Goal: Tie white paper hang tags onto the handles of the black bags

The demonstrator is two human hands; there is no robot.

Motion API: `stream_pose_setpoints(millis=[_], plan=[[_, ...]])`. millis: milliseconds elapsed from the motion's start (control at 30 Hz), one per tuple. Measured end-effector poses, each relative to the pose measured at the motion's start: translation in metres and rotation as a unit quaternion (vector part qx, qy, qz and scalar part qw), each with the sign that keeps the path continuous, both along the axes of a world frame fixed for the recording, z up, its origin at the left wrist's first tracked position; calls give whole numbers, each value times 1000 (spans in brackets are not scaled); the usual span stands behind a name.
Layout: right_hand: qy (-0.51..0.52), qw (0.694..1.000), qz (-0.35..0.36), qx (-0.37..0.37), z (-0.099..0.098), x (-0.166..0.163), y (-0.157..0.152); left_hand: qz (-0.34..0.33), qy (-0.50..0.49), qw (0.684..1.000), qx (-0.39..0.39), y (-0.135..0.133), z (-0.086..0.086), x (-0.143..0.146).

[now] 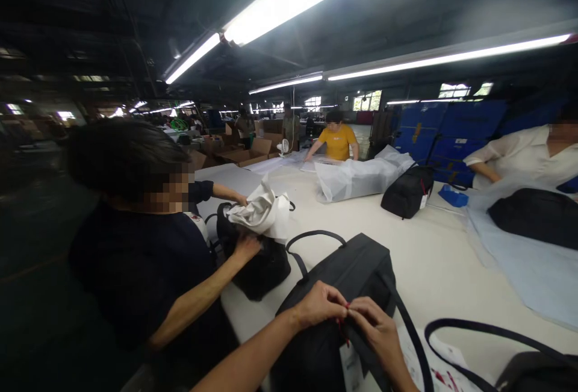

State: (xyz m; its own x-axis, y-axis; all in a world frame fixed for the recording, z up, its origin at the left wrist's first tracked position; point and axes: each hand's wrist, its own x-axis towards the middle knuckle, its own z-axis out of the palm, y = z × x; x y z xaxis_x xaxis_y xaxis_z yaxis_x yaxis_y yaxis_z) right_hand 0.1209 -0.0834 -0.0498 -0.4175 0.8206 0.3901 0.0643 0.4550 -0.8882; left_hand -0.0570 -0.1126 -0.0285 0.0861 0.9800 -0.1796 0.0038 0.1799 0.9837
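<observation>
Left hand and right hand pinching red string, atop black bag

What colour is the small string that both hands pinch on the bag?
Red string, against the black bag; head view.

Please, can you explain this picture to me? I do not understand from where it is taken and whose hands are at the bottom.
The camera sits on a person's head and looks forward and down. The two hands at the bottom are that person's own: the left hand and the right hand pinch a small red string on a black bag. A white tag hangs below. The bag lies on a long white table. On the left, a co-worker pushes white paper into another black bag. More people work further away.
</observation>
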Motion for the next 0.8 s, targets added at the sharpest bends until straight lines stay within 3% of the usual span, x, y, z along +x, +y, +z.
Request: stream_pose_setpoints(millis=[200,333,467,667,800], plan=[[46,981,9,-188,2,-2,-1,-37,12,998,44,-6,7,-2],[27,982,24,-184,7,1,-2,-54,31,995,84,-8,9,-3],[31,982,-15,-187,7,-1,-4,-32,39,994,100,-8,5,-1],[145,939,-72,-304,-4,-17,-13,11,35,995,89,-10,3,4],[186,936,-69,-291,-5,-21,-14,12,25,996,82,-7,6,7]])
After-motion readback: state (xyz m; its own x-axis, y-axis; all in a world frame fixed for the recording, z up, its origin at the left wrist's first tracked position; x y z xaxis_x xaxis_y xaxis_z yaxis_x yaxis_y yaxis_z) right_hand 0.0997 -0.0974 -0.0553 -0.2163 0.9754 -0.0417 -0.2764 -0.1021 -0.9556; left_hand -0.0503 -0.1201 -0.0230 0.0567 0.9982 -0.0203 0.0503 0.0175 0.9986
